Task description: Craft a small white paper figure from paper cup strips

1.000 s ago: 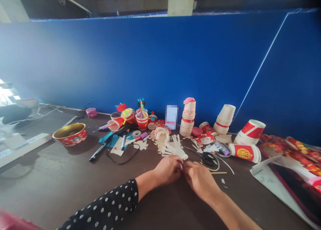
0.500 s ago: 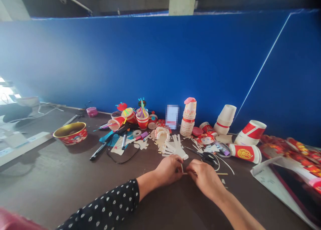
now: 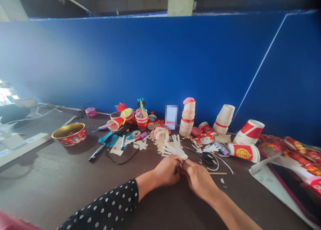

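In front of me, fingertips pinched together, my left hand [image 3: 168, 169] is closed at a narrow white paper strip, mostly hidden by the fingers. Touching it, or nearly so, my right hand [image 3: 200, 180] is also closed, its fingers bent over the same spot; what they grip is hidden. Just beyond the fingers lies a white paper cup cut into strips [image 3: 177, 149], fanned out flat. A thin wooden stick [image 3: 218, 173] shows to the right of my right hand; whether it runs beneath the hand I cannot tell. Black-handled scissors [image 3: 207, 158] lie behind that hand.
A stack of paper cups [image 3: 188, 119] stands behind the scraps, with a dental model [image 3: 162, 136] before it. More cups [image 3: 243, 152] lie right, beside a dark tablet [image 3: 293, 186]. At left are a red-gold bowl [image 3: 71, 136], a black pen [image 3: 97, 151] and decorated cups [image 3: 141, 120].
My right hand has moved slightly left, closing the gap to my left hand. The thin pale piece seen between them is now covered. More of the wooden stick shows.
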A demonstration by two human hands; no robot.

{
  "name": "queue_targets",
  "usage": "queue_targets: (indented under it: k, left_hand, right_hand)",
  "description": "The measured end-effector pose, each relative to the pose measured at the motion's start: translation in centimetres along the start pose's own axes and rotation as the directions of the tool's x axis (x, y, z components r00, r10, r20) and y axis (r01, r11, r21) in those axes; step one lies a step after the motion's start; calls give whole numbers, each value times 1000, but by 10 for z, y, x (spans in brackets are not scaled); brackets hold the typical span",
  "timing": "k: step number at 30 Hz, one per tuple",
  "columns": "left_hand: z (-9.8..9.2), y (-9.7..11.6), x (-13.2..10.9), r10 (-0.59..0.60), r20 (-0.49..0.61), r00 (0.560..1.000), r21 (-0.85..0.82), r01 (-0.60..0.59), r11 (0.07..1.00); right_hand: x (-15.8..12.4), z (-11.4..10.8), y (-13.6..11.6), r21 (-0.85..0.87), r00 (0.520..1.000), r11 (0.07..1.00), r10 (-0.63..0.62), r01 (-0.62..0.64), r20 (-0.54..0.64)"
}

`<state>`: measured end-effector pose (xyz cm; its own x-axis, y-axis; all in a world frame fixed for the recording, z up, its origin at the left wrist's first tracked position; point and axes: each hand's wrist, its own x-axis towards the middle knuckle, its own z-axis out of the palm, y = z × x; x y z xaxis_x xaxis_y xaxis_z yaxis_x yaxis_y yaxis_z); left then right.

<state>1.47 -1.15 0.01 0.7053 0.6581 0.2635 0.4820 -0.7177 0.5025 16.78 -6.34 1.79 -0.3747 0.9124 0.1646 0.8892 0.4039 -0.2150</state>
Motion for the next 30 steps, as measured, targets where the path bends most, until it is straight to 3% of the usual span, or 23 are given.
queue_targets:
  k: [19,30]
  left_hand:
    - [2,-3,0,-38,-30,999,-63,36,997]
    - [4,0,0,-23,-37,999,-6,23,1000]
  right_hand:
    - [2,2,-3,-122,999,992,46,-44,13]
    - [-1,-6,-11,-170,992,979,117,-108,43]
